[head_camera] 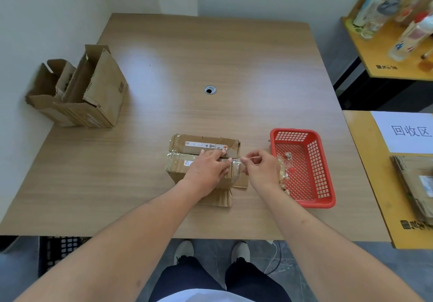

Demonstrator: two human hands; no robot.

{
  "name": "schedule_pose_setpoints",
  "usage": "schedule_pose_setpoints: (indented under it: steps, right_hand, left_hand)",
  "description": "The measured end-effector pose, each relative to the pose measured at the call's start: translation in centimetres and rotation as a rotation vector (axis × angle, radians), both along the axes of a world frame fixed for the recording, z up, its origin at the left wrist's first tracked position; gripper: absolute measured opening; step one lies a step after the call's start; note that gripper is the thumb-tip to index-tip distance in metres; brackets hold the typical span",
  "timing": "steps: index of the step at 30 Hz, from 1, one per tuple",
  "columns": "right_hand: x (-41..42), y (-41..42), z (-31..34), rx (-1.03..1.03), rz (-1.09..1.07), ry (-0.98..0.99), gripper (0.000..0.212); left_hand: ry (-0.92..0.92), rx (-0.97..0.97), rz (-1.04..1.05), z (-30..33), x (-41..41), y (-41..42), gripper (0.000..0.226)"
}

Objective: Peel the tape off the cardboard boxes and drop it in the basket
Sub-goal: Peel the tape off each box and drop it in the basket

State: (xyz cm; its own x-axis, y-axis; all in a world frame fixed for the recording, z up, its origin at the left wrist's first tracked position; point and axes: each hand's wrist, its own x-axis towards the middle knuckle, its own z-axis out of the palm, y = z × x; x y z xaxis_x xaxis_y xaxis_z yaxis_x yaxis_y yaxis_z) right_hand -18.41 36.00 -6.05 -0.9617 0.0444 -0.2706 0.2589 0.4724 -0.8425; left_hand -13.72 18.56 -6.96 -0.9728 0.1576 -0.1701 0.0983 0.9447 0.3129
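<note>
Resting on the desk (164,55), near its front edge: one box (185,163), closed, clear tape (178,155) across its top seam, white labels on top.

Left hand (207,168): palm down, flat on the box top, fingers spread over the seam; pressing, not closed on anything.

Right hand (260,167): just beside the box's right end, thumb and forefinger pinched together on a thin strip of the tape at the seam's right end; grip closed on that strip.

Basket (325,172): red, plastic, lattice walls, on the desk just right of the right hand; holds crumpled tape scraps (284,172) along its left wall.

Opened boxes (79,90): two, flaps up, at the desk's left edge, well apart from the hands.

Grommet (210,89): round, mid-desk.

Side table (375,161): yellow, at right, with a white paper sign (407,130) and a stack of flattened cardboard (414,184).
</note>
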Motion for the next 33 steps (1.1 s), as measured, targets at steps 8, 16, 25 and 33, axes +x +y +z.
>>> schedule_pose_setpoints:
  steps: [8, 16, 25, 33]
  right_hand:
    - [-0.8, -0.5, -0.9, -0.019, -0.129, -0.223, 0.012]
    - [-0.9, -1.3, 0.2, 0.319, 0.169, 0.043, 0.020]
    - [0.7, -0.7, 1.7, 0.402, 0.352, 0.345, 0.013]
    - [-0.3, 0.6, 0.5, 0.131, 0.023, 0.027, 0.024]
  left_hand:
    - [-0.003, -0.069, -0.009, 0.7, -0.6, 0.2, 0.040]
    - [-0.004, -0.031, 0.019, 0.2, -0.4, 0.5, 0.040]
    - [0.019, -0.025, 0.076, -0.2, -1.1, 0.7, 0.035]
    - [0.006, -0.031, 0.079, 0.0, -1.0, 1.2, 0.037]
